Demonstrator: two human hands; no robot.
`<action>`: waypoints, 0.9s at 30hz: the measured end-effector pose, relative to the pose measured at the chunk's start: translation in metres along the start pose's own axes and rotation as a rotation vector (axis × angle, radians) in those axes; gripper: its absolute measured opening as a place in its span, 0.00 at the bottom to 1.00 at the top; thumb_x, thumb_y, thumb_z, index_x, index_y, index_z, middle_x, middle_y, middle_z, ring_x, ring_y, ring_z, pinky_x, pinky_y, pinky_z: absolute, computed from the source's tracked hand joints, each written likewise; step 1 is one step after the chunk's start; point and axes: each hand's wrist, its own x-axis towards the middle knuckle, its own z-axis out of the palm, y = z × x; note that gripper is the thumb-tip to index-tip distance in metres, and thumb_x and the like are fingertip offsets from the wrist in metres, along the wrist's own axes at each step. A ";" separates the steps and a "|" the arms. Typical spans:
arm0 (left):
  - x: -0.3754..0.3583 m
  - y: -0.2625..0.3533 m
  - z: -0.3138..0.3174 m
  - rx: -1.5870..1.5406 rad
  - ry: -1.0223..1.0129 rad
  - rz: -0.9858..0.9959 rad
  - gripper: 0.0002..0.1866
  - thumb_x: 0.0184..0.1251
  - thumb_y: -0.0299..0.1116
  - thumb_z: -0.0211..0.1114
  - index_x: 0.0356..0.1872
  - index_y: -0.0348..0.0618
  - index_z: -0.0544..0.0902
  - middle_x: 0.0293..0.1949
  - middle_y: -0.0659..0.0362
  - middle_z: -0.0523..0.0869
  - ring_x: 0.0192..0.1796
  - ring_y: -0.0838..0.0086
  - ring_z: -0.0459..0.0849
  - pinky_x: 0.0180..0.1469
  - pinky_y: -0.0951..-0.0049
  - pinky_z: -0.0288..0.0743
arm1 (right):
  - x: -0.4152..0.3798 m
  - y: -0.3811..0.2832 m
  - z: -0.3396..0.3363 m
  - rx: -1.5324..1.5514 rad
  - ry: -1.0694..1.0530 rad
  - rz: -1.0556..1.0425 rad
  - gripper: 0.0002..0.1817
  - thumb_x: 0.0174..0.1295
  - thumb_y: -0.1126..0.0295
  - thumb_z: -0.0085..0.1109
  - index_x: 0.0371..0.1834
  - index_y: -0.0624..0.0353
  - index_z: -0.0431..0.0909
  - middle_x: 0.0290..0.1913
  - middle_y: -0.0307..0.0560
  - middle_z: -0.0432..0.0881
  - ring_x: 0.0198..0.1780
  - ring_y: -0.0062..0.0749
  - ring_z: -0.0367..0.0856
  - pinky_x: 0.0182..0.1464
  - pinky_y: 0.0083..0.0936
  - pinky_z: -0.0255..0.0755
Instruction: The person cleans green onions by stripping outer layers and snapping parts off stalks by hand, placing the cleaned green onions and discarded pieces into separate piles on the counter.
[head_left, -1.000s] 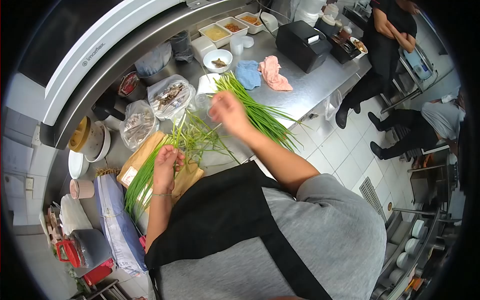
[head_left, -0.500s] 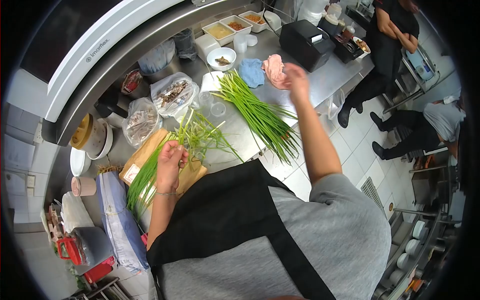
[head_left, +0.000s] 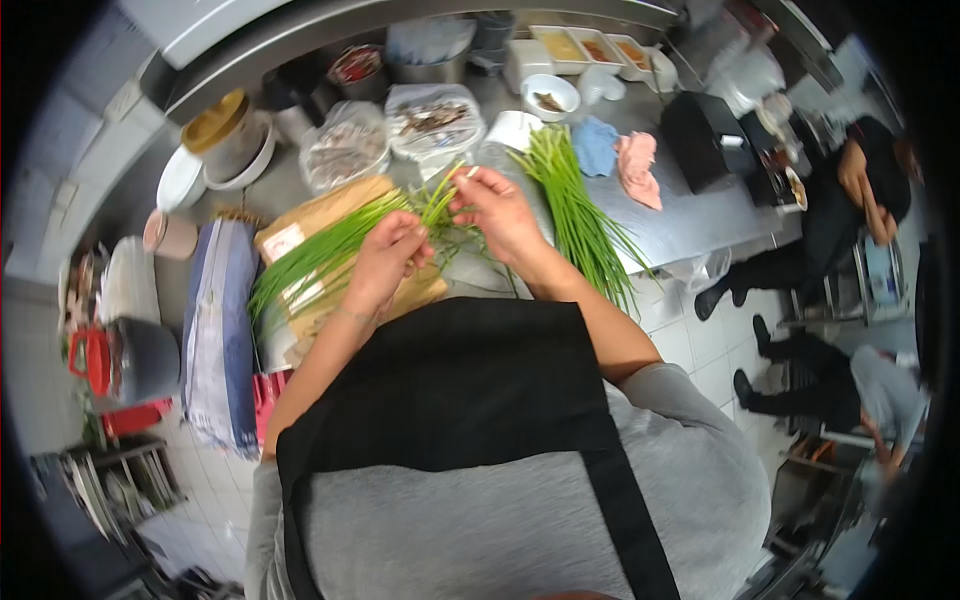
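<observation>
My left hand (head_left: 388,258) is closed on thin green stalks, above a brown paper package (head_left: 335,215). Beside it, my right hand (head_left: 497,215) pinches the ends of the same stalks between thumb and fingers. A loose bunch of long green stalks (head_left: 330,245) lies on the package, left of my left hand. To the right of my right hand, a thicker bunch of green stalks (head_left: 580,210) rests on the steel counter with its tips over the edge. Small trimmings lie on the counter beneath my hands, partly hidden.
Two plastic-lined containers (head_left: 435,120) and a white bowl (head_left: 550,97) stand behind. A blue cloth (head_left: 596,147), a pink cloth (head_left: 638,170) and a black machine (head_left: 706,142) are at the right. A wrapped blue-white bundle (head_left: 220,335) lies left. Two people (head_left: 868,180) are at the far right.
My right hand has come back from beside the pink cloth to the stalks at my left hand. The camera view has turned, shifting the counter items rightward.
</observation>
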 end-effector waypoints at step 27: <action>0.016 0.002 -0.001 -0.085 0.017 0.095 0.05 0.62 0.30 0.60 0.36 0.43 0.74 0.25 0.61 0.82 0.22 0.85 0.74 0.24 0.85 0.64 | 0.003 -0.002 -0.043 -1.224 -0.310 -0.419 0.17 0.58 0.69 0.58 0.51 0.59 0.75 0.41 0.41 0.82 0.40 0.25 0.78 0.42 0.24 0.72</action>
